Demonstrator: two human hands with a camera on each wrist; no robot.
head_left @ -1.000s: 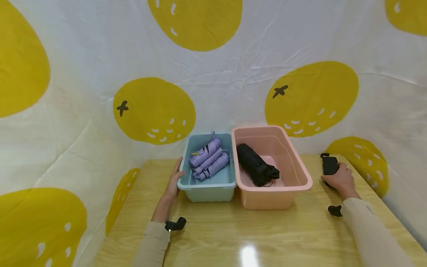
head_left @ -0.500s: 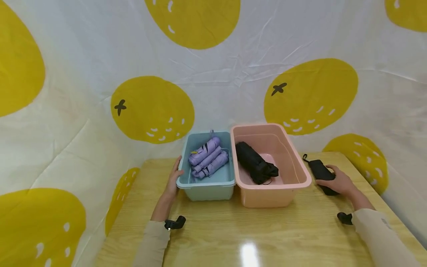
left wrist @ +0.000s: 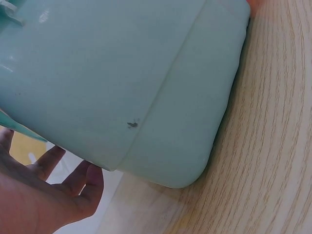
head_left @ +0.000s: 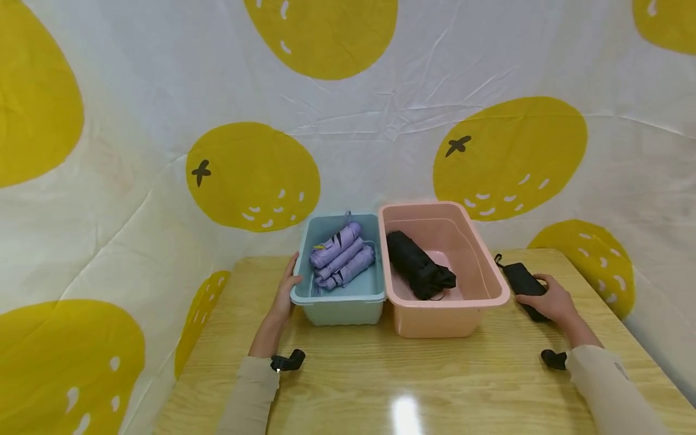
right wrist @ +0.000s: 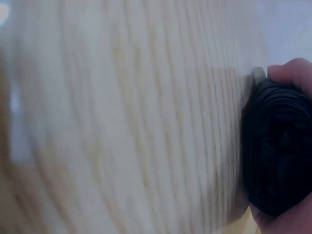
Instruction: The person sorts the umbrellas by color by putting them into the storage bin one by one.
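Note:
In the head view my left hand (head_left: 284, 294) grips the left side of a light blue plastic bin (head_left: 342, 312), thumb at the rim, fingers along the outer wall. Its bent fingers (left wrist: 90, 187) touch the bin's edge in the left wrist view. Several rolled purple umbrellas (head_left: 341, 257) lie inside. At the right of the table, my right hand (head_left: 551, 300) grips a black folded umbrella (head_left: 522, 280) from above, thumb and fingers on opposite sides. Its strap points away to the far left. The right wrist view shows the umbrella's folded fabric end (right wrist: 278, 151).
A pink bin (head_left: 435, 323) stands right beside the blue one, with a black folded umbrella (head_left: 410, 260) in it. Behind the bins hangs a white cloth (head_left: 370, 163) with yellow fruit prints. The wooden table (head_left: 348, 380) extends toward the front.
The right-hand umbrella has shifted left toward the pink bin and turned so its strap end points further left, the right hand moving with it. The left hand stays on the blue bin.

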